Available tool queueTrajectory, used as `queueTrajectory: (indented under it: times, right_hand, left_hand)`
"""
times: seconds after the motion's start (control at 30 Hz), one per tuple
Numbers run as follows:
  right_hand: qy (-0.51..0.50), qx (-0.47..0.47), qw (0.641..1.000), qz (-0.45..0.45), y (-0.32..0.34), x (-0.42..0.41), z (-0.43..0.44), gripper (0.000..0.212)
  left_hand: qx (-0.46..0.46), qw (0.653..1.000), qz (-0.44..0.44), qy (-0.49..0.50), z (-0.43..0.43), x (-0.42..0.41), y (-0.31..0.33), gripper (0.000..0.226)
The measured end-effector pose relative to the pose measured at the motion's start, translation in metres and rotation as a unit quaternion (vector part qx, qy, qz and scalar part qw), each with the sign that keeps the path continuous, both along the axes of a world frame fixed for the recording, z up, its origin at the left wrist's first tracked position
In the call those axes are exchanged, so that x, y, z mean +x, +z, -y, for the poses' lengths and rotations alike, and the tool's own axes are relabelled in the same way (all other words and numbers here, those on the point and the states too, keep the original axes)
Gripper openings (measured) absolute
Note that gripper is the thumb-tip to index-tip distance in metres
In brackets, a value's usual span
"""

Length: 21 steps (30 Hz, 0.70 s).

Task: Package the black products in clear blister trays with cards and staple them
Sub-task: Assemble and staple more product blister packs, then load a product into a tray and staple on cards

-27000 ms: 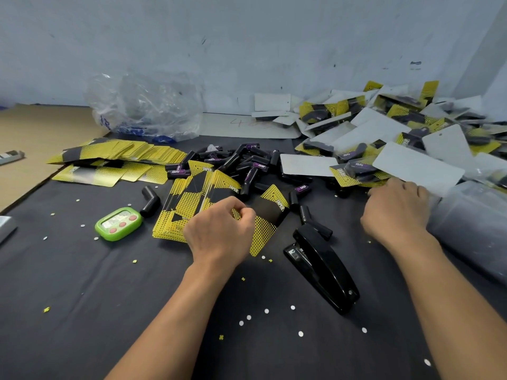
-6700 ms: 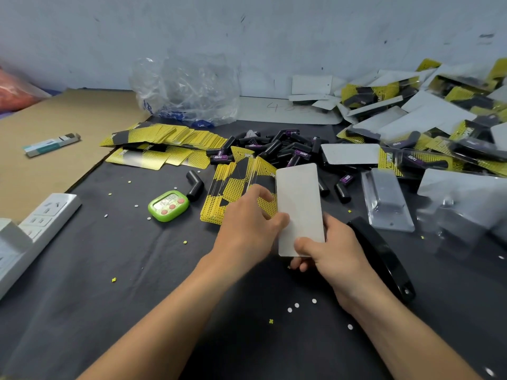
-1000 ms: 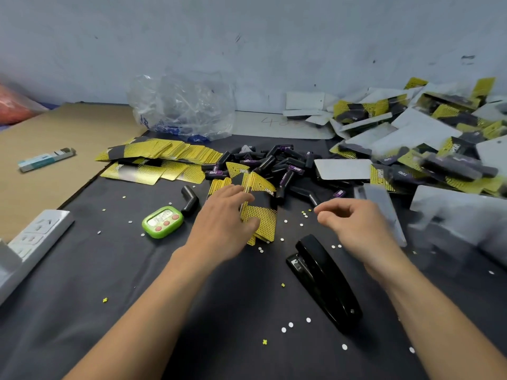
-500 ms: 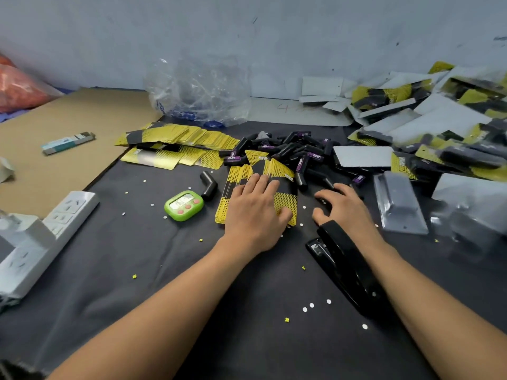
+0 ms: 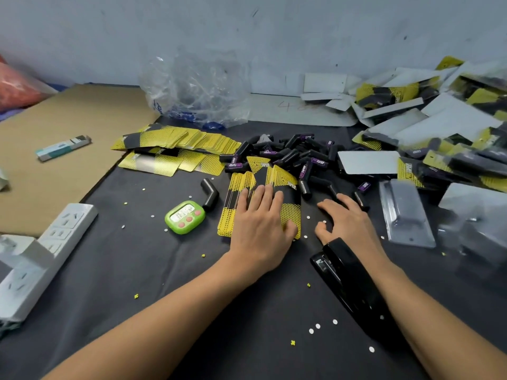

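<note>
On the card stack (image 5: 291,218): left hand (image 5: 260,224) flat, fingers straight, pressing down.
Beside the stapler (image 5: 349,279): right hand (image 5: 346,222) spread on cloth (image 5: 131,270), gripping nothing.
Beyond: black products (image 5: 296,154) piled.

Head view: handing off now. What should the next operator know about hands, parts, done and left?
Left hand lies flat on the fanned yellow cards; right hand is open on the cloth, holding nothing. Loose black products lie just beyond both hands; an empty blister tray is right of them, the stapler beside the right wrist. Done: finished packs piled far right. Left: many loose products to tray, card and staple.
</note>
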State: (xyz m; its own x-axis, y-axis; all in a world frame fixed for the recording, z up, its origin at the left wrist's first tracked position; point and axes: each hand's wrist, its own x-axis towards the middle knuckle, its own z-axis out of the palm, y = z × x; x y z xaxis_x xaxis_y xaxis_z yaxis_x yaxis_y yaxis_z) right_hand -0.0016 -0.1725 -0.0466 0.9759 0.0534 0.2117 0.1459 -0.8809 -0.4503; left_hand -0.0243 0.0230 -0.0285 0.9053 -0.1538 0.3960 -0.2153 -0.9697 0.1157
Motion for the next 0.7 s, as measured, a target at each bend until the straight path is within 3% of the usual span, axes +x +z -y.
queueTrajectory:
  times: [0.2, 0.27, 0.4, 0.53, 0.7]
  right_hand:
    - [-0.049, 0.041, 0.998, 0.017, 0.017, 0.02, 0.008, 0.039]
    - [-0.05, 0.056, 0.996, 0.041, 0.031, 0.048, 0.002, 0.048]
    - [0.035, -0.015, 0.998, -0.043, 0.035, 0.088, -0.018, 0.082]
    - [0.031, -0.046, 0.998, 0.028, 0.015, 0.083, -0.018, 0.072]
    - [0.042, 0.032, 0.997, 0.064, 0.011, 0.084, -0.018, 0.065]
  left_hand:
    - [0.03, 0.999, -0.021, -0.013, 0.004, -0.001, 0.006, 0.064]
    - [0.07, 0.996, -0.055, -0.015, 0.005, 0.004, 0.015, 0.06]
    - [0.105, 0.99, -0.091, -0.023, 0.01, 0.024, 0.036, 0.04]
    - [0.082, 0.992, -0.097, 0.01, 0.018, 0.048, 0.043, 0.032]
    - [0.028, 0.993, -0.094, 0.061, 0.02, 0.072, 0.029, 0.052]
